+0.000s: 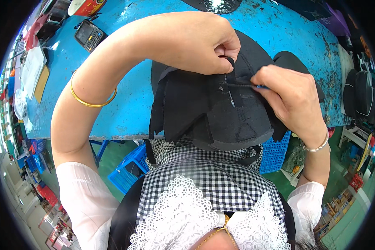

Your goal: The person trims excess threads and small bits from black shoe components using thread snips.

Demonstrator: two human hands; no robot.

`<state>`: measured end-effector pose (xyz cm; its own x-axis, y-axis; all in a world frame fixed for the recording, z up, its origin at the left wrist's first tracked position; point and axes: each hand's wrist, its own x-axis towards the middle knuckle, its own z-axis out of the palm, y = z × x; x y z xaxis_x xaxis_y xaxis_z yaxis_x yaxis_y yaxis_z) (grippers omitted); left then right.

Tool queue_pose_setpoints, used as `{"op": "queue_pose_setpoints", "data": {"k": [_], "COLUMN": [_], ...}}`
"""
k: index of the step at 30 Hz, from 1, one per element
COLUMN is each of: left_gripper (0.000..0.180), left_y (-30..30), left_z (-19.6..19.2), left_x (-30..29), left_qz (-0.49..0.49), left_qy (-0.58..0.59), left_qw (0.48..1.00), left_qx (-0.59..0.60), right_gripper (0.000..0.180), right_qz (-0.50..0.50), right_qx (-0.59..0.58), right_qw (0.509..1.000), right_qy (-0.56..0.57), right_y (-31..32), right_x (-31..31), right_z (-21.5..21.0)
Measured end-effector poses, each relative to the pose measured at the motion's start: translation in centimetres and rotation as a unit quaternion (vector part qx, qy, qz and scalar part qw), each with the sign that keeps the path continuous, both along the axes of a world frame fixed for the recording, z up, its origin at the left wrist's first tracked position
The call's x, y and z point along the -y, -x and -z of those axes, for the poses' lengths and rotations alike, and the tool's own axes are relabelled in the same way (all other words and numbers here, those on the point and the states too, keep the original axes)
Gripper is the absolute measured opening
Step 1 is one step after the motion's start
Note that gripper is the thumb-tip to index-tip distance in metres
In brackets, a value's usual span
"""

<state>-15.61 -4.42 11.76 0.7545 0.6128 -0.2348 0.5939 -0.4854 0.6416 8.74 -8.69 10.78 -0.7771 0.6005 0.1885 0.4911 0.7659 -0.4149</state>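
Fabric, black and padded: a shaped panel (221,112) held over the near edge of the blue surface (125,104). Left hand (196,41) pinches its top fold at twelve o'clock, grip closed; right hand (289,98), at three o'clock, grips a thin tool (241,86). It looks light, floppy, best held by the seams.

Left hand (196,43) curled, fingers pinched shut; right hand (289,98) likewise — wrists bent inward (forearms raised), hands nearly meeting.
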Motion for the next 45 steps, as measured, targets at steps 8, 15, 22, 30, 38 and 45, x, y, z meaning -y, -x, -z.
{"op": "queue_pose_setpoints", "data": {"k": [8, 15, 22, 30, 38, 45], "left_gripper": [0.019, 0.018, 0.017, 0.027, 0.02, 0.015], "left_y": [0.7, 1.2, 3.2, 5.9, 1.3, -5.9], "left_z": [-0.2, 1.2, -0.2, -2.1, -5.1, -4.9], "left_x": [0.2, 0.0, 0.3, -0.2, 3.9, 12.2], "left_qz": [-0.007, -0.006, -0.249, -0.273, -0.284, 0.095], "left_qy": [0.022, 0.024, 0.207, 0.069, 0.016, 0.198], "left_qw": [1.0, 0.991, 0.908, 0.901, 0.908, 0.94], "left_qx": [0.017, 0.134, 0.267, 0.331, 0.309, 0.262], "right_gripper": [0.021, 0.019, 0.041, 0.021, 0.032, 0.032], "right_qz": [0.082, 0.078, 0.019, 0.097, 0.356, 0.263], "right_qx": [0.056, 0.035, 0.195, 0.151, -0.416, -0.68], "right_qw": [0.992, 0.99, 0.98, 0.959, 0.816, 0.564], "right_qy": [0.075, 0.11, -0.043, -0.22, 0.186, 0.387], "right_y": [0.1, 0.6, 4.7, 6.6, -5.1, -15.3], "right_x": [-0.7, -1.1, 4.7, 6.7, -0.1, -0.6], "right_z": [-1.5, -1.4, -3.0, -0.4, -1.1, 7.5]}}
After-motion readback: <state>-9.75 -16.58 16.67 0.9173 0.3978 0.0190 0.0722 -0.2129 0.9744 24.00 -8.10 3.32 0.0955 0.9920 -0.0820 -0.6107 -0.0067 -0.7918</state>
